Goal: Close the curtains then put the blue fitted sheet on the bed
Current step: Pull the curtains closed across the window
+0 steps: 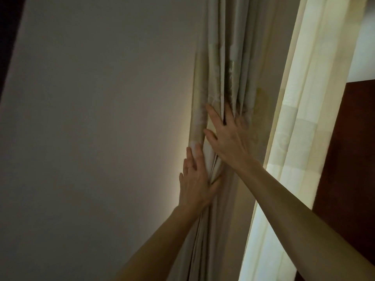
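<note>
A beige patterned curtain (233, 57) hangs bunched in tight folds beside the wall. My left hand (194, 179) lies flat on its left outer fold, fingers straight, the thumb tucked into a pleat. Higher up, my right hand (227, 138) reaches across with spread fingers, and some fingertips slip between the folds. To the right of the curtain a sheer white curtain (294, 138) glows with daylight. The bed and the blue fitted sheet are out of view.
A plain pale wall (101, 118) fills the left half of the view. Dark brown wood panelling (349, 159) stands at the right edge, with a lighter wall above it.
</note>
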Action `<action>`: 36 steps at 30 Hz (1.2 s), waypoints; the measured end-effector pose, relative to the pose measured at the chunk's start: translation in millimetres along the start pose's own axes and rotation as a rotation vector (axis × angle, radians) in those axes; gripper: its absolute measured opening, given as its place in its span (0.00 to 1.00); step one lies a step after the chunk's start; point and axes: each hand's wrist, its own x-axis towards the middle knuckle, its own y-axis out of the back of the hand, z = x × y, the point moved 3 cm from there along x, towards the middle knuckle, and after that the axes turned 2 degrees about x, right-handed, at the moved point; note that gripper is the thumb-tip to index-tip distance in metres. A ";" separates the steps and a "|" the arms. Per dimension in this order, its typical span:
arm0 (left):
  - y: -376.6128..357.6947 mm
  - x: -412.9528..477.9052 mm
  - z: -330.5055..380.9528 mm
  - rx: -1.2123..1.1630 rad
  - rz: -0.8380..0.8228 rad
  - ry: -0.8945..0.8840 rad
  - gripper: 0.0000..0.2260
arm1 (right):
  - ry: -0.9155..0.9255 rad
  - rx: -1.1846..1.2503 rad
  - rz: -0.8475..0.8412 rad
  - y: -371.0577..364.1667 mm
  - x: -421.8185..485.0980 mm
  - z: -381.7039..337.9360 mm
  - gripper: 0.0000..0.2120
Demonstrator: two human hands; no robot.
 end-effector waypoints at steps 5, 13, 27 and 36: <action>-5.9 3.0 1.8 -0.061 0.003 -0.039 0.48 | 0.018 0.023 0.025 -0.6 2.0 -11.8 0.31; -21.7 14.5 2.0 -0.046 -0.023 -0.103 0.45 | 0.005 -0.049 0.029 -9.8 9.5 -11.9 0.34; -73.4 50.8 7.3 0.012 -0.048 -0.196 0.34 | -0.043 0.009 0.052 -71.0 19.0 59.0 0.29; -139.2 77.4 22.0 0.060 -0.115 -0.089 0.31 | -0.047 0.081 0.072 -112.0 19.6 124.5 0.29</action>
